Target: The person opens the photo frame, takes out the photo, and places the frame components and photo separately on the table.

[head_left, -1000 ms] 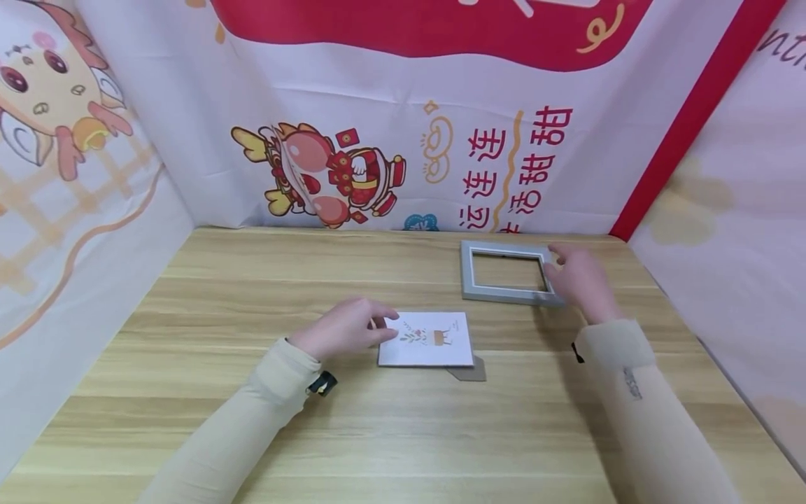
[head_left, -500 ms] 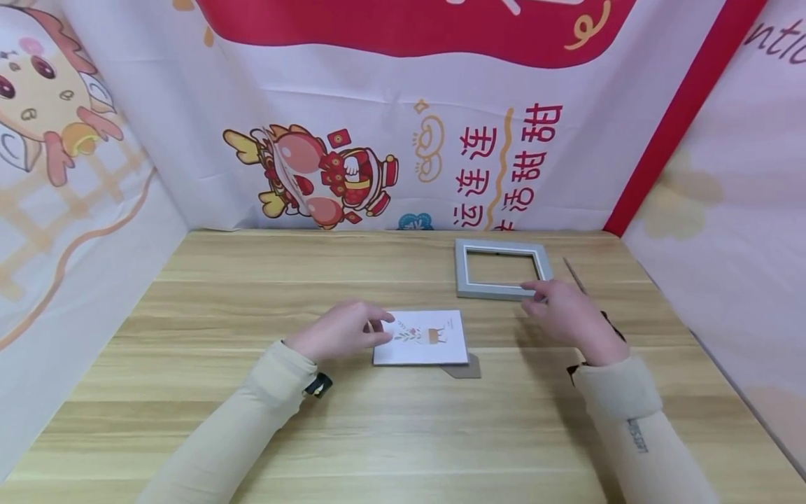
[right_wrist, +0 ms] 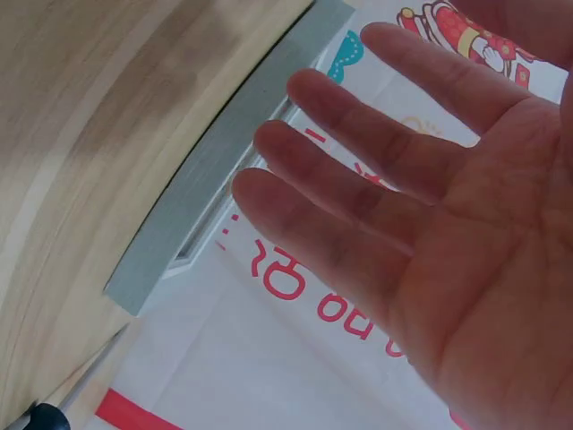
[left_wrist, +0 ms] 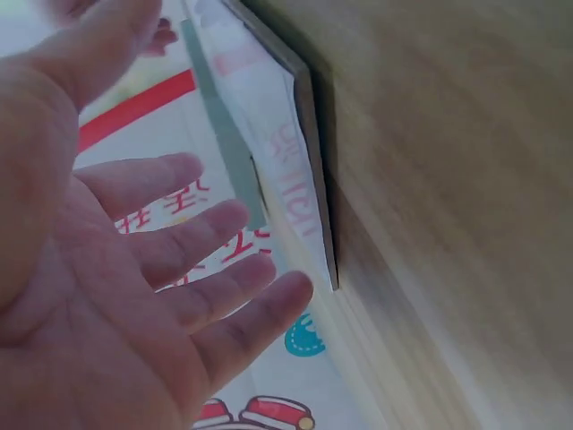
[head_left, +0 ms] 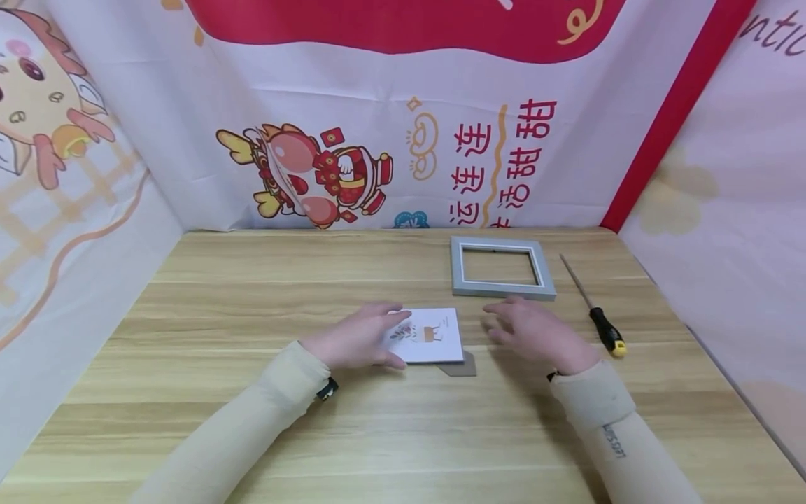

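A white card [head_left: 443, 327] printed with a plant and a brown shape lies on a thin board, whose edge [left_wrist: 313, 170] shows in the left wrist view. From under its near right corner juts a grey-brown flap [head_left: 462, 365]. My left hand [head_left: 355, 339] is at the card's left end, thumb and fingers spread; contact is unclear. To the card's right, my right hand [head_left: 538, 334] reaches inward with straight, spread fingers and holds nothing. Just beyond it, a grey picture frame [head_left: 504, 290] with a white inner edge lies flat, its opening showing the wood.
A screwdriver [head_left: 606, 327] with a black and yellow handle lies right of the frame. The wooden table [head_left: 403, 434] ends at a printed cloth [head_left: 352, 84] behind, with more cloth along both sides.
My right hand has moved from the frame's right edge toward the card, uncovering the screwdriver. My left hand has shifted slightly onto the card's left end and spread its fingers.
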`<action>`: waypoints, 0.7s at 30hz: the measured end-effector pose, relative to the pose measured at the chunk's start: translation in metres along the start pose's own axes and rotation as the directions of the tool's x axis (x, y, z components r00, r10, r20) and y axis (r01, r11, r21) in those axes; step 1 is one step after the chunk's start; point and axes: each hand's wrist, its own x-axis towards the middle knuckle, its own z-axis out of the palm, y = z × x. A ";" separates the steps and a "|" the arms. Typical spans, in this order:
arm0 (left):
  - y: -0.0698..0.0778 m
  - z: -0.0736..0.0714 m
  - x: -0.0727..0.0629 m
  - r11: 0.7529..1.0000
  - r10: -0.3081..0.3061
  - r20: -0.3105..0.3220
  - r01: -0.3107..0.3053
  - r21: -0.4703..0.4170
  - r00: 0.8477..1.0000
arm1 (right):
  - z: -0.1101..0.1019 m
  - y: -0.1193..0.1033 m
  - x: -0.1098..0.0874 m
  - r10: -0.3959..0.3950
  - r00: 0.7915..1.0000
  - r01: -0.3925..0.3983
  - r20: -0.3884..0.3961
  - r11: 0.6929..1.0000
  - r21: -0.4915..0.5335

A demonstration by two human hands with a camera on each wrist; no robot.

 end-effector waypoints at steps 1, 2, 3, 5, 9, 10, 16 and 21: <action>0.001 0.001 0.002 1.000 0.008 0.008 -0.008 0.004 1.000 | 0.000 -0.001 0.000 -0.004 1.000 0.004 -0.007 1.000 0.001; 0.002 0.001 0.004 1.000 0.013 0.020 -0.013 0.009 1.000 | 0.000 -0.001 0.000 -0.013 1.000 0.013 -0.015 1.000 -0.004; 0.002 0.002 0.005 1.000 0.016 0.034 -0.017 0.023 0.999 | 0.001 -0.002 0.000 -0.018 1.000 0.018 -0.024 1.000 -0.007; 0.002 0.003 0.009 0.998 0.029 0.062 -0.032 0.055 0.998 | 0.001 -0.003 0.000 -0.022 0.999 0.021 -0.031 1.000 -0.006; 0.000 0.004 0.015 0.994 0.043 0.118 -0.055 0.098 0.992 | 0.000 -0.006 0.000 -0.029 0.999 0.029 -0.036 1.000 -0.002; -0.001 0.004 0.016 0.993 0.044 0.128 -0.057 0.100 0.991 | 0.000 -0.006 0.000 -0.032 0.999 0.032 -0.036 1.000 0.000; -0.001 0.003 0.022 0.994 0.018 0.164 -0.035 0.100 0.986 | -0.002 -0.004 0.000 -0.038 0.999 0.038 -0.039 0.999 0.013; 0.000 0.001 0.024 0.996 -0.005 0.163 -0.009 0.087 0.987 | -0.005 -0.001 -0.001 -0.073 0.995 0.074 -0.066 0.997 0.014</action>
